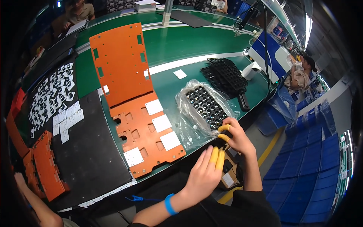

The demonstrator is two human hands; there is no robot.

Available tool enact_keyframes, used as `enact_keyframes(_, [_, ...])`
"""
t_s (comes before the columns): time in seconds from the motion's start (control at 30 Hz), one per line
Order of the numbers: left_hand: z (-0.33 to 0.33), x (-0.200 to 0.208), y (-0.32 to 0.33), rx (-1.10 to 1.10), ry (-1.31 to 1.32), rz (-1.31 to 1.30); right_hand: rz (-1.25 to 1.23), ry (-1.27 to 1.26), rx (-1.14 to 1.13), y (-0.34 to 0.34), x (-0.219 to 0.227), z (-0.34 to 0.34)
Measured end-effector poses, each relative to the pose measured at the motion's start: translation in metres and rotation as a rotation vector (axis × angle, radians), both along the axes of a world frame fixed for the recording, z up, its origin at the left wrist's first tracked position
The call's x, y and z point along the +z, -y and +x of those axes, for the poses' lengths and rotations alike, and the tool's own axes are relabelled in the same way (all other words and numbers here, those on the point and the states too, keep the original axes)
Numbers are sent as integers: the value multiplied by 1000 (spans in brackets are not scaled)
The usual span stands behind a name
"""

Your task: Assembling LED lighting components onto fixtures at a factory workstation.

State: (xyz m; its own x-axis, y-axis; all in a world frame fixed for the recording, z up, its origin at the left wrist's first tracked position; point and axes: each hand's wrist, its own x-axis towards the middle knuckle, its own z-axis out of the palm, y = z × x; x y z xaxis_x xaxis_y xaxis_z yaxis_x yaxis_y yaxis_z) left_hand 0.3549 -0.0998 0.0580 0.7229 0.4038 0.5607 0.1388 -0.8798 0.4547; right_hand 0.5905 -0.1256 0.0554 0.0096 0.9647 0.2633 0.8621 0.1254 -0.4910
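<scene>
My right hand, with yellow finger cots on two fingers, has its fingertips curled together at the near corner of a tray of round black lenses. What it pinches there is too small to make out. A clear plastic bag lies crumpled around the tray. My left hand, also wearing yellow cots and a blue wristband, is nearer to me at the bench edge, fingers stretched out and holding nothing visible. Left of the tray, an orange hinged fixture stands with its lid raised; several white square boards sit on its base.
Stacked black perforated trays and a black-handled tool lie at the far right of the bench. A black mat carries white boards and many small lens pieces. Another person's arm reaches in at lower left beside a second orange fixture.
</scene>
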Motion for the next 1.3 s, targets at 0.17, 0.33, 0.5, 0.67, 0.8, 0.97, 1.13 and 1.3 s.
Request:
enact_keyframes(0.17, [64, -32, -23, 247, -107, 127, 98, 54, 32, 3, -8, -1])
enact_keyframes(0.33, [71, -48, -35, 266, -118, 99, 205, 183, -47, 10, -23, 4])
enact_keyframes(0.5, [74, -64, -41, 271, 46, 140, 308, 230, -73, 10, -32, 4])
enact_keyframes(0.67, [70, -68, -40, 235, 43, 124, 509, 208, -155, 15, -56, -4])
enact_keyframes(0.8, [65, -69, -43, 187, 51, 120, 611, 199, -217, 14, -75, -7])
enact_keyframes(0.97, [61, -68, -46, 96, 80, 148, 614, 175, -236, 15, -78, -9])
enact_keyframes(1.13, [59, -70, -44, 89, 58, 130, 455, 71, -105, 17, -62, 6])
enact_keyframes(1.3, [57, -66, -45, 69, 23, 96, 345, 63, -14, 18, -47, 9])
